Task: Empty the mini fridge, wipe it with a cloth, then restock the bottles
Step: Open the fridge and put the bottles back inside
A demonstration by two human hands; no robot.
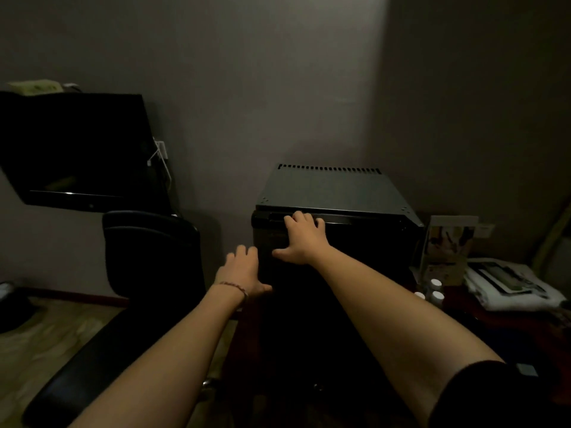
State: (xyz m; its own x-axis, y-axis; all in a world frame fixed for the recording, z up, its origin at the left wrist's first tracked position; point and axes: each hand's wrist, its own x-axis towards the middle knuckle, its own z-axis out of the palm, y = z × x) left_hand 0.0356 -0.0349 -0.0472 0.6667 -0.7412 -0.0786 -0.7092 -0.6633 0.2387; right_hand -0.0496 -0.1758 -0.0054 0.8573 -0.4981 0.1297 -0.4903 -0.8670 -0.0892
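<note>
A black mini fridge (333, 193) stands against the wall in a dim room, its door shut. My right hand (301, 239) lies flat on the door front, fingertips at the recessed handle strip along the door's top edge. My left hand (242, 270), with a thin bracelet on the wrist, rests on the fridge's left front edge, fingers spread. Neither hand holds anything. Three white bottle caps (435, 288) show to the right of the fridge. I see no cloth that I can tell apart.
A black office chair (148, 251) stands left of the fridge, under a wall-mounted dark screen (77, 149). To the right, a low surface holds a printed box (448, 248) and stacked papers (506, 285). Wooden floor lies at lower left.
</note>
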